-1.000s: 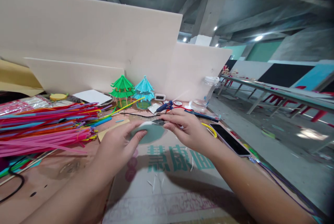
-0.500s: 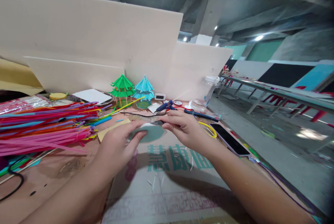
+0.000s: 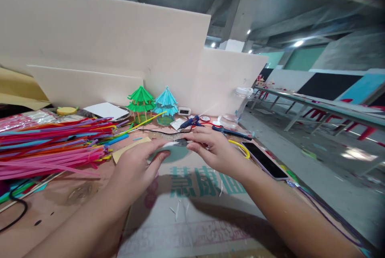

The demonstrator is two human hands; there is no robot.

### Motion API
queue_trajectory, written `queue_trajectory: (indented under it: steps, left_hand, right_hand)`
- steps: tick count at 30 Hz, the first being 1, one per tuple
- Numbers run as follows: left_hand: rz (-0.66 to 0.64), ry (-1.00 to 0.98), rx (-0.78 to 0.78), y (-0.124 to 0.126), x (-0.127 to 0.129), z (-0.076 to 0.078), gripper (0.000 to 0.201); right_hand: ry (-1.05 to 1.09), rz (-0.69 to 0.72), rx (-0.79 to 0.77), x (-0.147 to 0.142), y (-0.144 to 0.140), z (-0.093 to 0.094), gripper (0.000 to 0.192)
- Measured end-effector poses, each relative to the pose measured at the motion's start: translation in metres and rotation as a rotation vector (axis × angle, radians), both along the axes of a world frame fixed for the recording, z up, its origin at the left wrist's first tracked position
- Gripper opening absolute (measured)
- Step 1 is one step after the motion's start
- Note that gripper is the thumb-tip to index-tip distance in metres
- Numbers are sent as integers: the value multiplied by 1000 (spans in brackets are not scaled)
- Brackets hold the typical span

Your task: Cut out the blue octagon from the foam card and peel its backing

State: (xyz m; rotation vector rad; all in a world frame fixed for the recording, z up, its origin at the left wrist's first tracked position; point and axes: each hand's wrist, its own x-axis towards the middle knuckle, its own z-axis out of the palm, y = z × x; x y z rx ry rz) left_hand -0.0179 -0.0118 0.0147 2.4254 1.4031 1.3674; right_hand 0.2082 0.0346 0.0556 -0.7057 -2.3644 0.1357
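Note:
My left hand (image 3: 143,163) pinches a pale grey-green disc (image 3: 177,153) between thumb and fingers, holding it raised over the printed sheet. At the disc's far right edge, my right hand (image 3: 215,149) is closed on a small dark flat piece (image 3: 182,142); its exact kind is too small to make out. The dark piece touches or overlaps the rim, beside a whitish strip. Thin white slivers (image 3: 177,210) lie on the printed sheet (image 3: 156,230) beneath my hands.
Colourful pipe cleaners (image 3: 60,145) lie heaped at left. Behind my hands stand a green pagoda model (image 3: 141,99) and a blue one (image 3: 166,101), near a glue gun (image 3: 191,122). Scissors (image 3: 231,132), a phone (image 3: 264,161) and a clear plastic cup (image 3: 237,107) are at right.
The dark piece in my right hand has shifted slightly and shows a bit more over the disc's edge. The disc has tilted a little; my hands stay nearly in place.

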Motion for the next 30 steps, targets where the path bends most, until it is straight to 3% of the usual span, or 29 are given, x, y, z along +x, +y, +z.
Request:
queue_trajectory:
  steps: [7,17,30]
  left_hand:
    - [24,28,14,0,-1,-2,24]
    - [29,-52,-105,4,-1,0,19]
    - [-49,49,-13,1,1,-1,28]
  right_hand:
    - [4,-8,-5,-2,2,-6,28]
    - [60,-17,10,0,5,-3,28]
    - [-54,-22,-27,-3,-1,-5,30]
